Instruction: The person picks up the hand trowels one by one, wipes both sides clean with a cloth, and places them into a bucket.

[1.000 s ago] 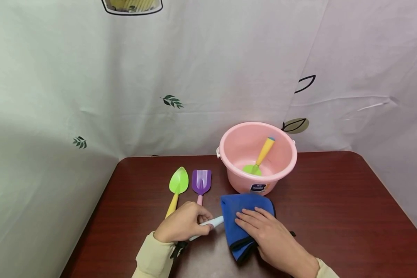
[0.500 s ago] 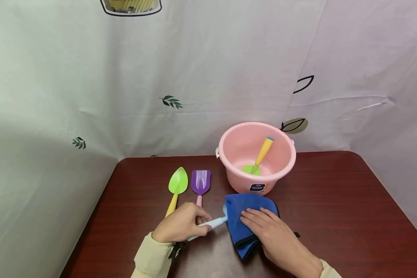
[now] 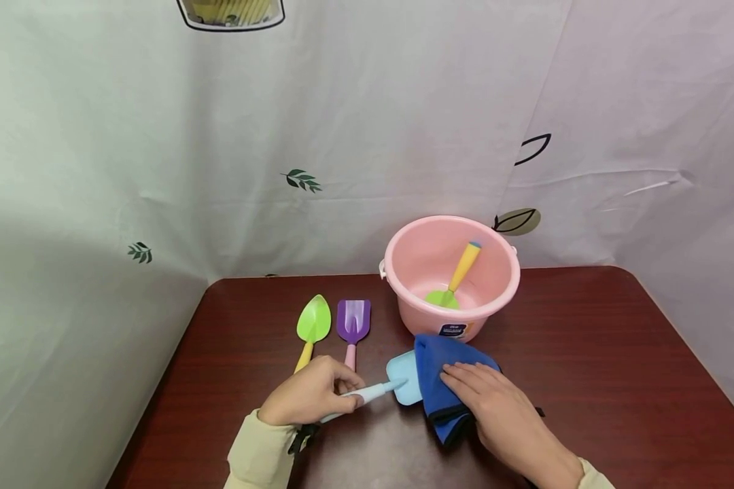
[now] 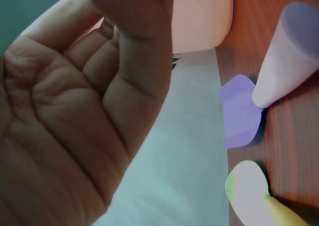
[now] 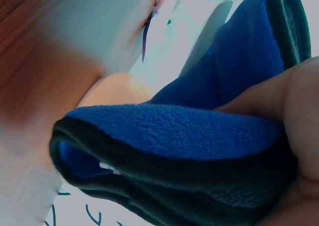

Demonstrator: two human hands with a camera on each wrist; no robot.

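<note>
A light blue toy shovel [image 3: 405,379] lies tilted across the front middle of the table in the head view. My left hand [image 3: 308,394] grips its handle. Over the far part of the blade is a folded blue cloth [image 3: 443,367] with black edging, which my right hand [image 3: 504,418] holds with its fingers on top. In the right wrist view the thumb is tucked into a fold of the cloth [image 5: 169,131]. The left wrist view shows my palm [image 4: 65,116] and bent fingers, but not the shovel.
Behind the cloth stands a pink bucket [image 3: 416,305] with a yellow-handled green toy tool [image 3: 465,266] in it. A green trowel [image 3: 315,319] and a purple shovel [image 3: 353,320] lie left of it on the brown table [image 3: 587,353]. A patterned curtain [image 3: 367,136] hangs behind.
The cloth and my right hand have slid right along the shovel's blade, uncovering much of it. My left hand has shifted slightly left, still gripping the handle.
</note>
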